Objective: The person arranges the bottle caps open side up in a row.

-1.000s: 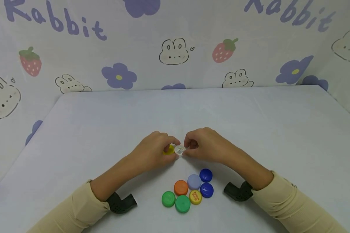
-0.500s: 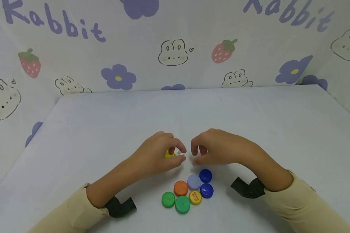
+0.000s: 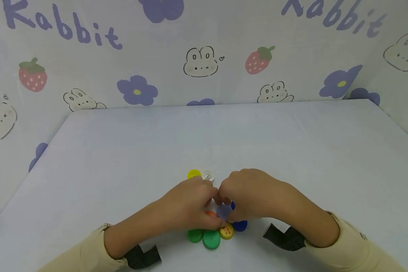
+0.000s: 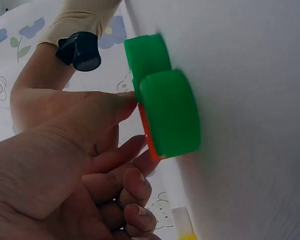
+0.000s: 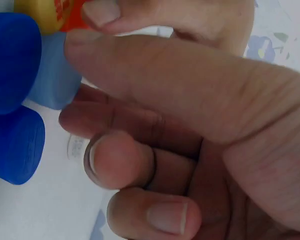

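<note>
Coloured bottle caps lie on the white tabletop. My right hand reaches over the light blue bottle cap. Its thumb overlaps the near rim of that cap, and the index finger curves round the far side. Bent fingers of my left hand come in from the other side. Its thumb tip lies beside the orange cap, which is largely hidden by this hand in the head view. A yellow cap with red print sits just below the thumbs. Two dark blue caps are next to the light blue one.
Two green caps sit at the near left of the cluster. Farther back, a bright yellow cap and a clear white cap lie side by side. Black wrist mounts extend below both sleeves.
Both hands have left the clear cap beside the yellow one and come nearer to the camera, over the cap cluster. Now they meet around the light blue cap.
</note>
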The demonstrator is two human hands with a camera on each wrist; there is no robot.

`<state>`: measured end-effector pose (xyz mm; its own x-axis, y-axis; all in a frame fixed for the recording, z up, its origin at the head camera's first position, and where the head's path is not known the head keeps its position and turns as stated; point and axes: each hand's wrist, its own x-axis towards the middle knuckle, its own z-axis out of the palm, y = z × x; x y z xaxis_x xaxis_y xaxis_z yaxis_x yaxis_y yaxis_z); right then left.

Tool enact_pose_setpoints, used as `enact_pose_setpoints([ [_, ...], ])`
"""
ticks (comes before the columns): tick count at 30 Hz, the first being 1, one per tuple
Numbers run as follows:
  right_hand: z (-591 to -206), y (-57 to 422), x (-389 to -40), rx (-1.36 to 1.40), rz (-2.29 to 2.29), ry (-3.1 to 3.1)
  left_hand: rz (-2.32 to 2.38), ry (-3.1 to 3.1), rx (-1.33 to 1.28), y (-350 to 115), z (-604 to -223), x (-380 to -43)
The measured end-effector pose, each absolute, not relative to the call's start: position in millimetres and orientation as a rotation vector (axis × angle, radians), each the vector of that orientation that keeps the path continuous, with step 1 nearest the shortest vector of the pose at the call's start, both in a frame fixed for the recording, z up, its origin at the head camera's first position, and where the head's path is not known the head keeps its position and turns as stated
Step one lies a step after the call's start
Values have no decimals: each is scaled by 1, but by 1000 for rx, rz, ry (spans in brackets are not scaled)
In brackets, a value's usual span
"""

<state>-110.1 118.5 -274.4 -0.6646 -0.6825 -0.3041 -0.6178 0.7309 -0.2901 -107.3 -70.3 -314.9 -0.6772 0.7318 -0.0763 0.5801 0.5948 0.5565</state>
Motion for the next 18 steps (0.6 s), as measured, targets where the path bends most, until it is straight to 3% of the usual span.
enact_pose_setpoints([
  [18, -289, 115, -104, -1072, -174, 2636, 782, 2558, 1108, -69, -327, -101],
])
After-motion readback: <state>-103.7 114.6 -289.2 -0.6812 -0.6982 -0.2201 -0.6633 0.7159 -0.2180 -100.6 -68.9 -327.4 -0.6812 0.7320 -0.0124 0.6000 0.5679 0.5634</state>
